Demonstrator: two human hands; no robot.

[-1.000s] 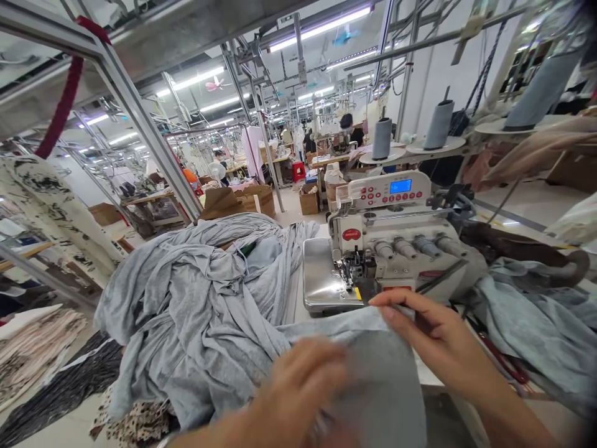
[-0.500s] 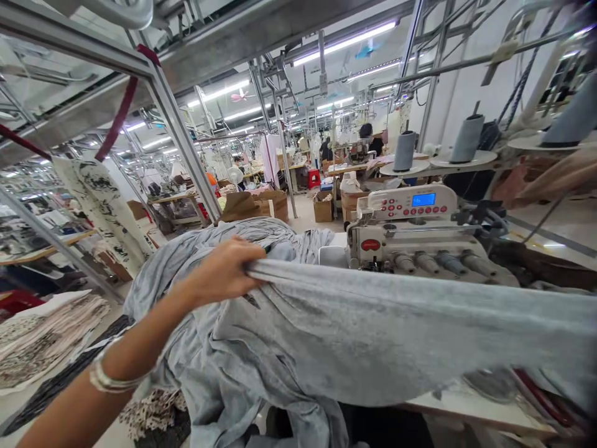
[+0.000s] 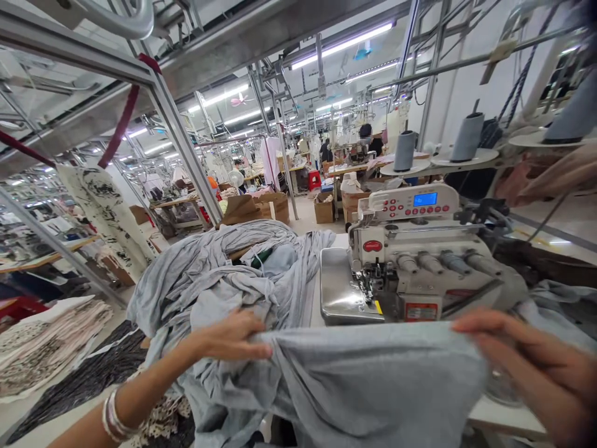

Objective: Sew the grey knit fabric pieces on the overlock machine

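A light grey fabric piece is stretched between my two hands, its upper edge nearly straight and the rest hanging down. My left hand, with bracelets on its wrist, grips the left end between thumb and fingers. At the other end, my right hand pinches the corner; part of this hand is blurred. Just behind the fabric stands an overlock sewing machine with a blue display and a shiny metal plate. Beyond my left hand lies a large heap of the same grey fabric.
Thread cones stand on round holders behind the machine. Patterned fabric stacks lie at the left. A metal frame post rises beyond the heap. Cardboard boxes and other workstations fill the background.
My right hand has come into view at the right with the fabric's corner. My left hand has lowered, and the fabric has dropped, uncovering the machine's front and metal plate.
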